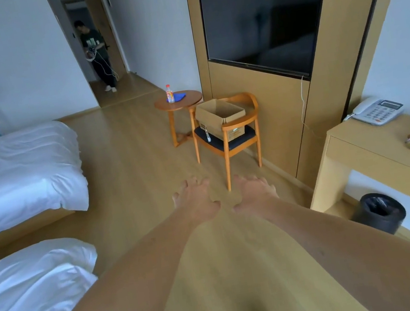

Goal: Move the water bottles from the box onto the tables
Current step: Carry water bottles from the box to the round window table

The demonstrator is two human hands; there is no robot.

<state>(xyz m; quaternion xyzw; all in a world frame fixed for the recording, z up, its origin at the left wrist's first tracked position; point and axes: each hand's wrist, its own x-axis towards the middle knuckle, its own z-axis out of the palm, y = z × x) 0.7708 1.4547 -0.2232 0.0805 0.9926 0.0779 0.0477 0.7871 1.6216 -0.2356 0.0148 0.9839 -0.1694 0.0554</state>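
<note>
Wood flooring runs ahead of you between two white beds on your left and a desk with a phone on your right. Your left hand and right hand reach forward side by side, palms down, fingers spread and loose; neither holds anything.

At the far end, the box sits open on the seat of a chair, well apart from your hands. You cannot see inside it from here, so how many bottles remain is unclear. One bottle with a red cap already stands upright on the round table just beside the chair, next to a blue cloth.

Watch the box when you reach in: it rests on the seat only, and a hard pull on a bottle could probably drag it toward the front edge. That table is small, so crowding a second bottle in may knock the first over. Another person stands in the doorway with trailing cables; keep clear of that side. The bin by the desk is a trip risk too.
</note>
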